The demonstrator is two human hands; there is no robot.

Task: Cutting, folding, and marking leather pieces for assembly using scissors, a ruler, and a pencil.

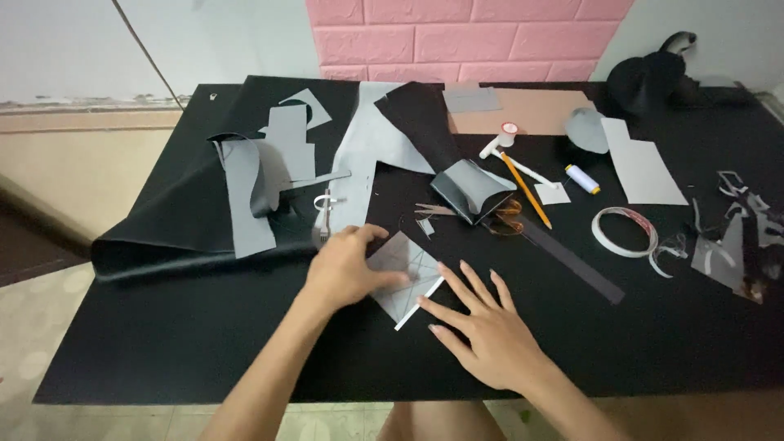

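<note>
A paper piece lies near the front of the table; tape roll right, pencil behind.

- I see a black table under everything.
- A grey sheet with thin pale lines crossing it lies beneath my hands.
- Pink brick-pattern wall behind the table.
- A yellow-orange pencil.
- A white roll of tape with a reddish inner edge.
- A white spool of thread with a yellow end.
- Plain grey cut pieces on black material.
- A tan board near the wall.
</note>
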